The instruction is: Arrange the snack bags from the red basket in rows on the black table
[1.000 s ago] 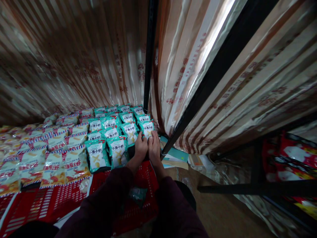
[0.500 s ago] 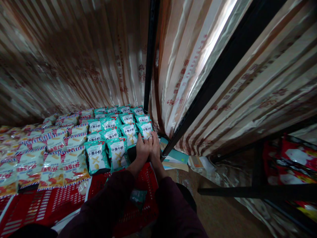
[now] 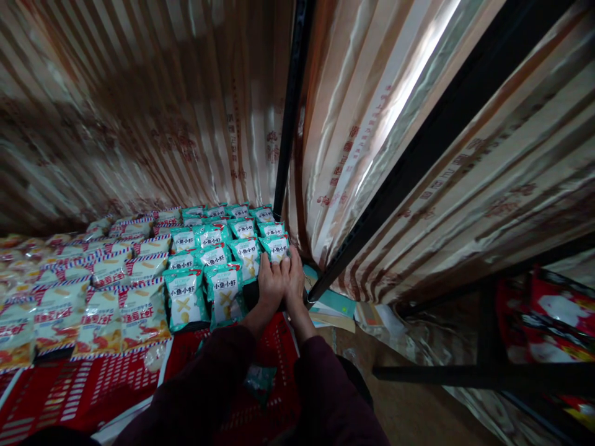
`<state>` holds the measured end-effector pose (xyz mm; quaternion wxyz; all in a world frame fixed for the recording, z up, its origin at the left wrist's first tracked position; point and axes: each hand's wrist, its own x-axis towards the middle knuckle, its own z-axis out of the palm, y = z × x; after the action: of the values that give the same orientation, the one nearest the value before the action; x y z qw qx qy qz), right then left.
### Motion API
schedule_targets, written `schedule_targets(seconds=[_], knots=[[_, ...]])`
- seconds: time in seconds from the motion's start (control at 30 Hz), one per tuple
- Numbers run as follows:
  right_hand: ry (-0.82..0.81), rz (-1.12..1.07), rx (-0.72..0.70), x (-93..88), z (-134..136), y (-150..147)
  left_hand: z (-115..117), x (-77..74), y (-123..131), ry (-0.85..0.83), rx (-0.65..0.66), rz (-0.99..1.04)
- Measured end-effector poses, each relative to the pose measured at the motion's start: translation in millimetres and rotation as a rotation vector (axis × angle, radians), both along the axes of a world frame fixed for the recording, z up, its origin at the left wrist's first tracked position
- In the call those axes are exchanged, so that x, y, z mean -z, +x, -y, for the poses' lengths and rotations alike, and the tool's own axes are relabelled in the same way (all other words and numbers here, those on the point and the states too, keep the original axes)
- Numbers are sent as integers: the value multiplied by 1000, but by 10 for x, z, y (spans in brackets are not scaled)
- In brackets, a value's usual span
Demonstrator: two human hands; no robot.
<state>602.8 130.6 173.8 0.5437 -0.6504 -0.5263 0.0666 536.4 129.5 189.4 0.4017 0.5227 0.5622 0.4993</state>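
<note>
Rows of green-and-white snack bags (image 3: 226, 292) stand close together on the shelf in front of me. My left hand (image 3: 271, 284) and my right hand (image 3: 292, 280) are side by side around the lower part of a snack bag (image 3: 279, 246) at the right end of the rows. Fingers of both hands are closed on its lower front and right side, and they cover its bottom. To the left of the green bags are rows of striped snack bags (image 3: 142, 313).
Red perforated baskets (image 3: 88, 387) sit below the shelf, one with a green bag (image 3: 260, 381) in it. Black metal posts (image 3: 344, 257) rise at the right corner, before a hanging curtain (image 3: 186, 124). Papers (image 3: 335, 302) lie beyond; red packages (image 3: 553, 316) sit far right.
The whole view has shifted slightly, so the bags appear a little lower and further right. Both hands stay at the same snack bag.
</note>
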Motion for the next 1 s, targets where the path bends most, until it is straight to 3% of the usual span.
schedule_targets(seconds=[0.2, 0.4, 0.67, 1.0], knots=[[-128, -29, 78, -394, -366, 21, -16, -160, 10, -48, -44, -56], [-282, -54, 90, -579, -805, 126, -75, -236, 20, -65, -42, -134], [-251, -28, 2, -481, -1028, 280, -200, -327, 65, -108, -61, -171], [-278, -100, 6, -370, -1078, 224, -258, -243, 65, -73, -90, -145]])
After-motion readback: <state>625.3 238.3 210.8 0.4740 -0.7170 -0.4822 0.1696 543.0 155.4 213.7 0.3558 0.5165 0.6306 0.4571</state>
